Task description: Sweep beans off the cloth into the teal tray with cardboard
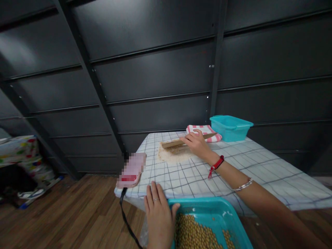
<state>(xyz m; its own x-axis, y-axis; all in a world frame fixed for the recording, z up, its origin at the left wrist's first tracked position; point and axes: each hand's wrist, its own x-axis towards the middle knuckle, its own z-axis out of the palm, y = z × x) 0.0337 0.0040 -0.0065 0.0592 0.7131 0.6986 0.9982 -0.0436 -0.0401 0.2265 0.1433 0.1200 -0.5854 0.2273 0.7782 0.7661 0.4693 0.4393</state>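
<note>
A long, flat brown strip [171,144], which looks like cardboard, is pinched in my right hand [197,142]. Its lower edge touches a patch of pale powder and small tan bits [173,155] spread on the checked tablecloth [178,176]. My left hand [159,214] lies over the left rim of a teal basin [207,200] at the table's near edge. Its thumb hooks inside the rim, and its fingers stretch forward outside. Round tan beans, like soybeans [194,231], lie in the basin, whose near part is cut off by the frame.
Behind my right hand lies a folded pink-and-white cloth [201,129], beside a second teal basin [230,128]. A pink phone-like object [132,169], partly pixelated, rests at the table's left corner, with a black strap [124,214] hanging down. A dark panelled wall [160,76] rises behind.
</note>
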